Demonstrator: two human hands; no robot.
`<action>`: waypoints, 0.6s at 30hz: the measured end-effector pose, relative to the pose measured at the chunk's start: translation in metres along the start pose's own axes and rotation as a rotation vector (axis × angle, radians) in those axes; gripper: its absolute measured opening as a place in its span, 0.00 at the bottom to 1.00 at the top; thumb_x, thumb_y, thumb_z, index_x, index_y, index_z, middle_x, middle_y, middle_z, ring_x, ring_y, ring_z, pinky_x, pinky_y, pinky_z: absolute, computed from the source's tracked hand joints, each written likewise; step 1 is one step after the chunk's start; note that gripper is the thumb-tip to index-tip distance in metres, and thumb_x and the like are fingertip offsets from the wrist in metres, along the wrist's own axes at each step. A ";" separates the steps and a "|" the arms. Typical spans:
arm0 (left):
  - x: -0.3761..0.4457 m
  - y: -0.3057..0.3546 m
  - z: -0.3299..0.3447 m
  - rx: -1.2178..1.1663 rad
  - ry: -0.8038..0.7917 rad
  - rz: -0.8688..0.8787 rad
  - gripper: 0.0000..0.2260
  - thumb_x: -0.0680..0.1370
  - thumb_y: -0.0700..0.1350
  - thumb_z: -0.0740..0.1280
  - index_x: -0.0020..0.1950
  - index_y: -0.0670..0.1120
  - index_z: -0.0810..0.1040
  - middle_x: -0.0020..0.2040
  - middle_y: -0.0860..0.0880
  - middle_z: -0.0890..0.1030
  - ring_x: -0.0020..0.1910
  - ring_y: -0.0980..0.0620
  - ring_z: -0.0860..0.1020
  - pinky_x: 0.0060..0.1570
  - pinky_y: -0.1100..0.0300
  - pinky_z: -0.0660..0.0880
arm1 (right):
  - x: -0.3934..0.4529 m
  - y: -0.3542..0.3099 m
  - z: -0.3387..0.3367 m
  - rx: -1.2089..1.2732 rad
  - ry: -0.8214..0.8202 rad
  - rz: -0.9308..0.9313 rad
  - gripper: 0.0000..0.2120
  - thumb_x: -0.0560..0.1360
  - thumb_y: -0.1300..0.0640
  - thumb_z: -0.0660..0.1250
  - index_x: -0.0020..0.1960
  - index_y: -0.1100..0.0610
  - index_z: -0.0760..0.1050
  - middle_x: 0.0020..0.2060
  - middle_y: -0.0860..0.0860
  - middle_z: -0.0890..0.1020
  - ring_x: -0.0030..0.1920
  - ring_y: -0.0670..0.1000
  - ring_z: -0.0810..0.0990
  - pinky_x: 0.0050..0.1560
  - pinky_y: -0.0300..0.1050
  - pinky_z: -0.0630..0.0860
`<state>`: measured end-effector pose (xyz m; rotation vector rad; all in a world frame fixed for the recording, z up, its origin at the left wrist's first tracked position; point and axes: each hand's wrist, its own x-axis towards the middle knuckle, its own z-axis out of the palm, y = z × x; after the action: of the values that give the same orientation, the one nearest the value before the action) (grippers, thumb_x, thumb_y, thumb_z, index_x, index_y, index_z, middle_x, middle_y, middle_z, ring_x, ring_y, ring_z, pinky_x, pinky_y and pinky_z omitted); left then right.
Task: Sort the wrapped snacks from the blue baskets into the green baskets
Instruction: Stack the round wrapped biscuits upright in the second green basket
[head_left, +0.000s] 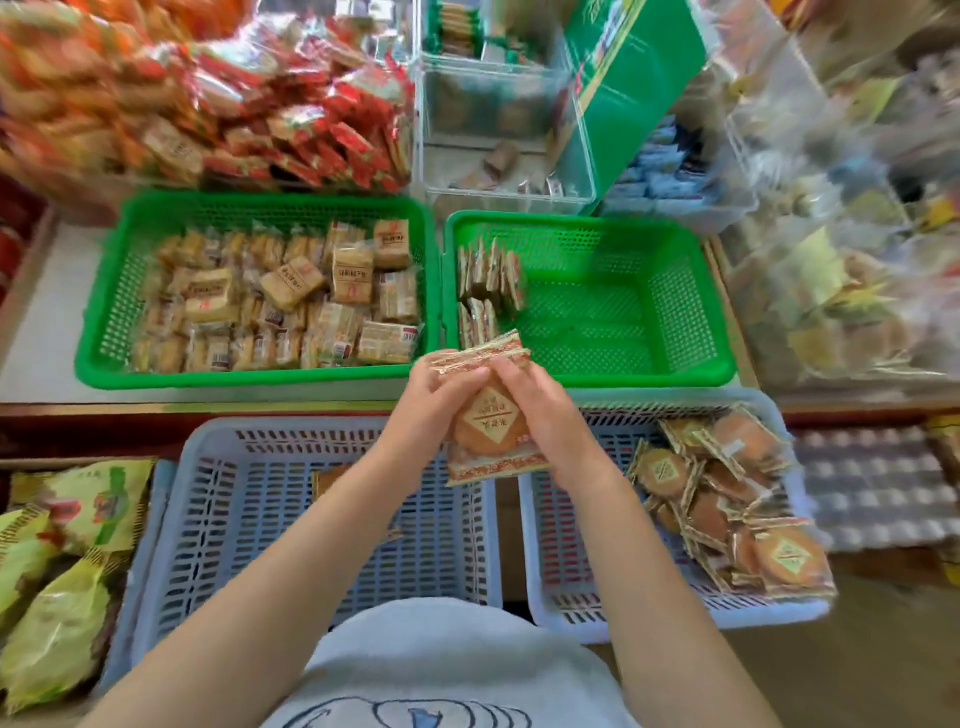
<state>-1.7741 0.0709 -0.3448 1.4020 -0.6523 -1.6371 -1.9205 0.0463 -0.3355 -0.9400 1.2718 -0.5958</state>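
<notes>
My left hand and my right hand together grip a stack of round wrapped cakes, held above the gap between the two blue baskets. The right blue basket holds several more round cakes on its right side. The left blue basket holds one snack, partly hidden by my arm. The right green basket has a row of the same cakes standing on edge at its left wall. The left green basket is filled with square beige snack packs.
A clear plastic bin and a green carton stand behind the green baskets. Red wrapped snacks are heaped at the back left. Yellow-green bags lie left of the blue baskets. Clear bins of sweets crowd the right.
</notes>
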 end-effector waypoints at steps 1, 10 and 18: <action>0.002 0.003 0.001 0.007 0.006 0.026 0.24 0.77 0.46 0.71 0.70 0.49 0.66 0.57 0.40 0.81 0.52 0.45 0.84 0.49 0.53 0.82 | 0.004 0.000 -0.006 -0.001 -0.017 -0.003 0.21 0.78 0.40 0.67 0.61 0.56 0.78 0.52 0.57 0.85 0.54 0.58 0.85 0.55 0.55 0.81; 0.046 -0.008 0.026 -0.211 0.253 0.016 0.29 0.71 0.52 0.77 0.65 0.40 0.72 0.58 0.39 0.81 0.54 0.42 0.83 0.45 0.50 0.82 | 0.022 0.023 -0.026 0.495 -0.119 -0.050 0.31 0.75 0.44 0.71 0.70 0.62 0.72 0.66 0.65 0.77 0.64 0.62 0.77 0.68 0.62 0.70; 0.093 -0.030 0.018 0.909 0.286 0.290 0.18 0.81 0.57 0.62 0.61 0.44 0.75 0.62 0.45 0.74 0.64 0.47 0.71 0.63 0.54 0.67 | 0.090 0.006 -0.074 0.099 0.355 0.035 0.31 0.67 0.49 0.78 0.66 0.57 0.71 0.57 0.54 0.83 0.56 0.56 0.83 0.59 0.58 0.80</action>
<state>-1.7991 0.0037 -0.4134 1.9904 -1.4493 -0.8822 -1.9727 -0.0433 -0.3894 -0.7480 1.5550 -0.8155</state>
